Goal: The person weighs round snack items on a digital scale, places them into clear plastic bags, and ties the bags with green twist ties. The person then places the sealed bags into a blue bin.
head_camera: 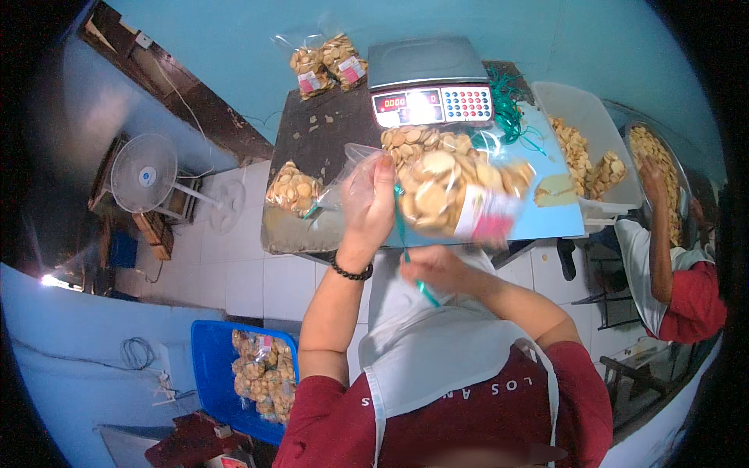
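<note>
My left hand (374, 193) grips the gathered neck of a clear plastic bag of round, pale chips (439, 193). The bag lies tilted to the right over the table's front part, and its white and pink label is blurred. A green ribbon (400, 219) runs down from the bag's neck. Below the table edge, my right hand (436, 269) is closed on this ribbon, and a loose tail hangs beneath. More chips show behind the bag; whether they belong to a second bag I cannot tell. A digital scale (430, 82) stands just beyond.
Two labelled chip bags (330, 64) stand at the back left; a tied bag (294, 190) sits at the left edge. Green ribbons (506, 108) lie beside the scale. Rightward are a plastic bin (585, 105) and a co-worker's arm (661, 234). A blue tub (213, 374) holds bags; a fan (146, 172) stands left.
</note>
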A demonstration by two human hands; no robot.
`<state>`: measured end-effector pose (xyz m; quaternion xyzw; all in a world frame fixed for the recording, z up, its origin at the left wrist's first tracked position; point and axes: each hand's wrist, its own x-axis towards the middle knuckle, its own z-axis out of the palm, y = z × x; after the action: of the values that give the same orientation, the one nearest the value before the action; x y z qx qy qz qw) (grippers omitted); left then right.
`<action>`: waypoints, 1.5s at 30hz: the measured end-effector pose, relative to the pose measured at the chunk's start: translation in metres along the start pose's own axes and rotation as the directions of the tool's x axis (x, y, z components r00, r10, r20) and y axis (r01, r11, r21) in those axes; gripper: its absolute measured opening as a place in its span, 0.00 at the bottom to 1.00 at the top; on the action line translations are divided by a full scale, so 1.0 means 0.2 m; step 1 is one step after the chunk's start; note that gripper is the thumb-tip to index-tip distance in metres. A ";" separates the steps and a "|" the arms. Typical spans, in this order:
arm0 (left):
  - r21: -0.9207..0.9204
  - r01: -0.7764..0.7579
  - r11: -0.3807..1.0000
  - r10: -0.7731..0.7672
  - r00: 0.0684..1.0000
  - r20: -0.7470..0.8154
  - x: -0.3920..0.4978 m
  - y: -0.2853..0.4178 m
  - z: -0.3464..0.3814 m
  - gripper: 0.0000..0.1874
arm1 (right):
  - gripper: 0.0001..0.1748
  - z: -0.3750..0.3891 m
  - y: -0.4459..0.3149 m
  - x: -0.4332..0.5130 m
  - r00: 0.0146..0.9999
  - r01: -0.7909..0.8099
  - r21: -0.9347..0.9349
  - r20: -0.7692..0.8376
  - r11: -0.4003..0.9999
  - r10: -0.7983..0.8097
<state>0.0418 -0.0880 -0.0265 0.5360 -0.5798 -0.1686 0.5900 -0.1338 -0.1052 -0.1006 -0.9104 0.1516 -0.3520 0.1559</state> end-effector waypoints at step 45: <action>0.538 -0.085 0.839 -0.065 0.965 0.253 -0.78 -0.44 -0.18 0.15 | 0.15 0.46 0.12 -0.22 0.848 -0.098 0.334 0.521 0.938 -0.097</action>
<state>0.0674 0.0233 -0.1683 0.6514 -0.6791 -0.0628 0.3326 -0.1064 -0.0933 -0.2004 -0.9297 0.0382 -0.1084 0.3500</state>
